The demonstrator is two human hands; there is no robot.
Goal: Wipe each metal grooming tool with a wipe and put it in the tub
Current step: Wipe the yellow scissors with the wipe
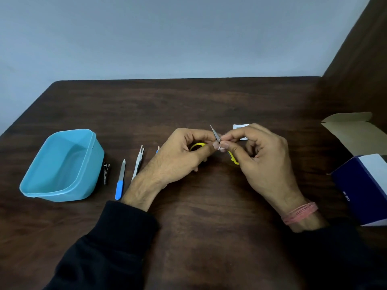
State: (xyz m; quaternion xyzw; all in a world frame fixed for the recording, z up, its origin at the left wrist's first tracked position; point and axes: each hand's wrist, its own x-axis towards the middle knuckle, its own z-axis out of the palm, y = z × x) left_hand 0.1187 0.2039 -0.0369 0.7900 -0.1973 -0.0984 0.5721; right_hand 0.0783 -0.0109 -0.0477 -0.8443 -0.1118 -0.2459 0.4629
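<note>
At the middle of the dark wooden surface (209, 206), seen from your head camera, you hold the small yellow-handled metal scissors (215, 136) between both hands, blades pointing up and away from you. Your left hand (178, 158) has its fingers curled round one yellow loop, its grip pressed onto the handle. Your right hand (259, 160) pinches a small pale wipe (220, 147) against the scissors near the pivot, thumb and forefinger pressed together on it; the wipe is mostly hidden, so how much of the blade it covers cannot be told.

Judging from how things lie, you are early in the task. The light blue plastic tub (62, 166), well to your left, looks empty, so no tool has gone in yet. Three tools wait in a row between the tub and your left wrist: the metal nail clipper (106, 172) just beside the tub wall, the blue-handled metal nail file (120, 181), and the silver tweezers (138, 162) nearest your forearm. A scrap of blue peeps out behind your left hand; what it is cannot be told.

Behind your right hand lies a white torn sachet (240, 127), partly hidden. At the right edge stand an open brown cardboard box (354, 130) and a dark blue and white carton (364, 185), both well apart from the work.

Nothing blocks the way to the tub, though your left forearm lies close over the tweezers and could nudge them as you reach across.
</note>
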